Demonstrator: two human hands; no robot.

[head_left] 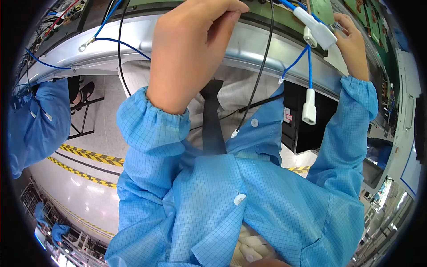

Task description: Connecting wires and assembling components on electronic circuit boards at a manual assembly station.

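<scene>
Left hand (pixel 191 49) is curled, fingers bent over the far edge of the curved metal frame (pixel 267 49); whether it grips anything there cannot be told, since the fingertips are hidden. Right hand (pixel 351 42) is at far right, fingers pinched on a small metal terminal beside the white connector (pixel 318 29) of the blue wires (pixel 307 60).

A second white connector (pixel 309 107) hangs loose below the frame, and a black cable (pixel 260 75) dangles nearer the middle.

Risks, as judged:
- The hanging connector may swing and snag on the frame edge or the right sleeve (pixel 351 124).
- Pulling on the blue wires could strain the crimped ends.
- The black cable crosses the working area and could be caught by the left sleeve (pixel 151 120).
</scene>
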